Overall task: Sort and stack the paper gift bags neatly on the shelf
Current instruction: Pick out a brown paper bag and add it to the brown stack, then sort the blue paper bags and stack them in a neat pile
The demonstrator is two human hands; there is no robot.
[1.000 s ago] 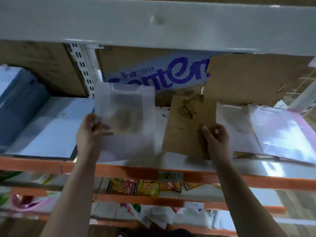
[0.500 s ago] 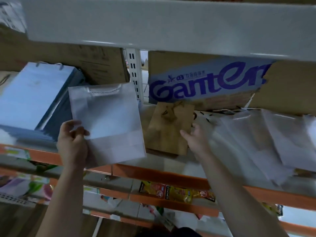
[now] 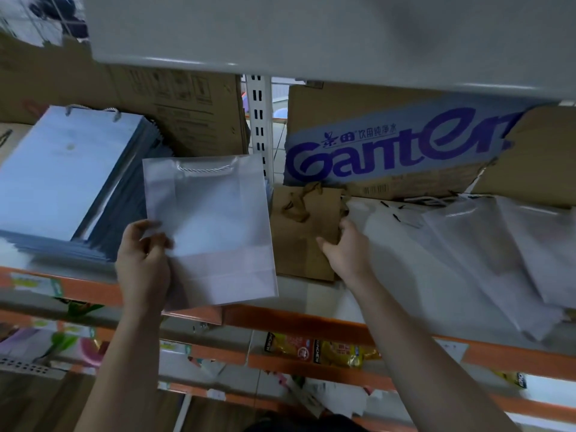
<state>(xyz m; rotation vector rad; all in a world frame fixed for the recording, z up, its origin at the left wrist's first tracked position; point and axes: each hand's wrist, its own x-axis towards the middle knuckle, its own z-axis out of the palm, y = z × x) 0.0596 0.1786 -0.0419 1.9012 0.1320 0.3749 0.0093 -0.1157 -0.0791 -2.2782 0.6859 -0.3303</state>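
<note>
The left hand (image 3: 143, 263) pinched a white bag (image 3: 212, 226) by its lower corner, over the shelf (image 3: 311, 322) edge. The right hand (image 3: 346, 247) gripped the brown bag (image 3: 302, 238) lying beside it. One neat stack (image 3: 62, 182) stood leftward and loose bags (image 3: 467, 260) lay unsorted rightward, so much sorting seemingly remained to do.

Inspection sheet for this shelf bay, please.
Surface: white shelf, orange front beam.
Job's things: white gift bag held up; brown paper bag flat on shelf; bag stack at left.
Clutter: loose white bags strewn at right.
Hands: left hand grips white gift bag's lower left edge; right hand holds brown paper bag's edge.
Cables: nothing seen.
Surroundings: Ganten carton, cardboard box behind; snack packets below.
</note>
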